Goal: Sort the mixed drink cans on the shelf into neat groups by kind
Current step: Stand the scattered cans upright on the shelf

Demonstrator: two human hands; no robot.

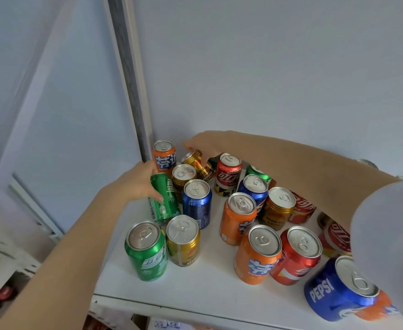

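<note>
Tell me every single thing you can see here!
Shelf: one, white, under everything.
Green cans: three, green; front left, far back, one held.
Orange cans: four, orange; back left, middle, front, bottom right.
Gold cans: at least four, gold; scattered, one held.
Blue cans: three, blue; middle, bottom right.
Red cans: four, red; middle, right.
Left hand: grips a green can.
Right hand: grips a tilted gold can.

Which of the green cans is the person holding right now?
The tilted green can, gripped by the left hand. The front green can stands upright and untouched, and the back green can is also upright, partly hidden behind other cans.
</note>
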